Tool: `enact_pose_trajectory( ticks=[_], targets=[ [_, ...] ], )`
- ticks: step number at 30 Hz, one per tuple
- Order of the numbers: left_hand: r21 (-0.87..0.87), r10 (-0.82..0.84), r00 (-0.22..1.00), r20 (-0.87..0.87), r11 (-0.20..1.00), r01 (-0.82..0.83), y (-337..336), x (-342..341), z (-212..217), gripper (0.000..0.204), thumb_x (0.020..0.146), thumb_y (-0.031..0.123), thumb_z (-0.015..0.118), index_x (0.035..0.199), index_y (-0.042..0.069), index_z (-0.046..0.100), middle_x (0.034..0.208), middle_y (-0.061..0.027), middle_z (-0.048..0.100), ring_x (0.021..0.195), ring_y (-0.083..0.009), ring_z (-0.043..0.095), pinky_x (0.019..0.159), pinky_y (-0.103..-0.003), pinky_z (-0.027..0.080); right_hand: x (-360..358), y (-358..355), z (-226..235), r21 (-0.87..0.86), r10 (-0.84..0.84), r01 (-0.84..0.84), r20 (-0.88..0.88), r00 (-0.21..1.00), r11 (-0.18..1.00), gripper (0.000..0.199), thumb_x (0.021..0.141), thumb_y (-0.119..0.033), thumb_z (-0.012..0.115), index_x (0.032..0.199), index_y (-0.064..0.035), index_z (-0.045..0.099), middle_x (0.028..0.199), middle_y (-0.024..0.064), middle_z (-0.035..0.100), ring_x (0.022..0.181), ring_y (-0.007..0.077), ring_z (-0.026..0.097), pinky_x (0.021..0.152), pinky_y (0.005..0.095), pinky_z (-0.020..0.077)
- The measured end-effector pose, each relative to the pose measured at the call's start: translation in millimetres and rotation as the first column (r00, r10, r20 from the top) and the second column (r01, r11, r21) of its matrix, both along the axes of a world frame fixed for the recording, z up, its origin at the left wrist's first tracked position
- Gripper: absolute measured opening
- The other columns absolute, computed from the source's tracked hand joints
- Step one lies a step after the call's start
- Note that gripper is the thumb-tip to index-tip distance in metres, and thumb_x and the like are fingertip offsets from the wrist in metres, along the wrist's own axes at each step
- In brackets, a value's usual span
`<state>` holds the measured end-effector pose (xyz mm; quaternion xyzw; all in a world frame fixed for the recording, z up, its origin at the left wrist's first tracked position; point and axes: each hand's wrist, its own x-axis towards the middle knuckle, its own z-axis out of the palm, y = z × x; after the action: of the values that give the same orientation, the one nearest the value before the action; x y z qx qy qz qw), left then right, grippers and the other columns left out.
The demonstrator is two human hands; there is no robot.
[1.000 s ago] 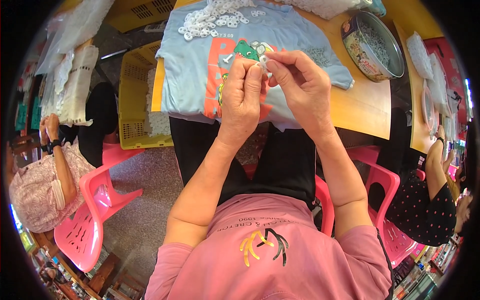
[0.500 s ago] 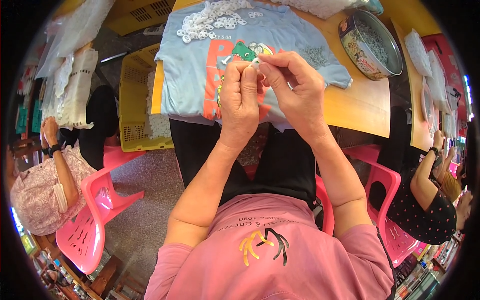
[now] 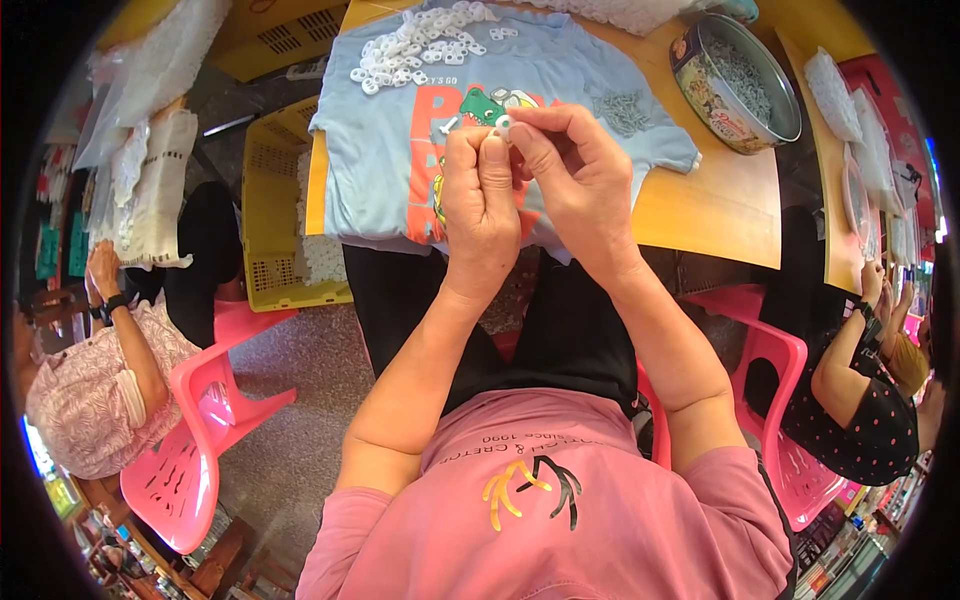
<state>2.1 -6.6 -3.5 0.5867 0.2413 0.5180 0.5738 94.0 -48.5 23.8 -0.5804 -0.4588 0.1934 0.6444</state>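
My two hands meet over a light blue T-shirt (image 3: pixel 375 160) with a printed cartoon, spread on the table. My right hand (image 3: pixel 585 180) pinches a small white plastic piece with a hole (image 3: pixel 503 125) between thumb and forefinger. Beside it, my left hand (image 3: pixel 480 205) is closed, its thumb pressed along the forefinger. What its curled fingers hold is hidden. A small white pin-like piece (image 3: pixel 448 126) shows just left of the left forefinger; whether it is held or lies on the cloth, I cannot tell. Several white two-holed pieces (image 3: pixel 415 45) lie heaped at the far side of the shirt.
Small grey nails (image 3: pixel 622 112) lie on the shirt at the right. A round tin (image 3: pixel 700 95) full of nails stands on the wooden table (image 3: pixel 715 210). A yellow crate (image 3: pixel 265 290) with white pieces is at left. People sit on pink chairs (image 3: pixel 170 490) at both sides.
My right hand has shifted slightly left and toward my left hand, and the white piece has turned to show its hole more plainly. The whole view has also shifted a little.
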Motion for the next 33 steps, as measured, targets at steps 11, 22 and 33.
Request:
enact_pose_trajectory(
  ticks=[11, 22, 33],
  targets=[
    [0.071, -0.062, 0.998, -0.006, 0.996, 0.062, 3, -6, -10, 0.017, 0.106, 0.02, 0.043, 0.108, 0.005, 0.05, 0.087, 0.0001, 0.054, 0.073, -0.0052, 0.047, 0.066, -0.022, 0.042, 21, -2, 18, -0.13, 0.166, -0.219, -0.333, 0.928, 0.967, 0.022, 0.095, -0.014, 0.064, 0.108, 0.0043, 0.066, 0.082, 0.0035, 0.064, 0.071, 0.0079, 0.058, 0.068, 0.0236, 0.0497],
    [-0.023, -0.252, 0.948, 0.195, 0.965, 0.261, 12, -7, -8, 0.061, 0.097, 0.047, 0.056, 0.137, 0.001, 0.048, 0.128, -0.0088, 0.057, 0.107, -0.0135, 0.055, 0.085, -0.024, 0.047, 19, -5, 28, -0.093, 0.31, -0.388, -0.447, 0.839, 0.917, 0.022, 0.095, -0.014, 0.065, 0.108, 0.0031, 0.066, 0.088, 0.0028, 0.062, 0.071, 0.0097, 0.059, 0.067, 0.0242, 0.0501],
    [-0.076, -0.332, 0.898, 0.288, 0.927, 0.367, 8, -16, -10, 0.057, 0.095, 0.042, 0.063, 0.136, 0.005, 0.051, 0.131, -0.0115, 0.059, 0.092, -0.0085, 0.057, 0.076, -0.023, 0.049, 14, -15, 33, -0.088, 0.36, -0.439, -0.439, 0.823, 0.894, 0.019, 0.095, -0.013, 0.065, 0.105, 0.0029, 0.067, 0.085, 0.0026, 0.062, 0.071, 0.0091, 0.059, 0.066, 0.0235, 0.0501]
  ],
)
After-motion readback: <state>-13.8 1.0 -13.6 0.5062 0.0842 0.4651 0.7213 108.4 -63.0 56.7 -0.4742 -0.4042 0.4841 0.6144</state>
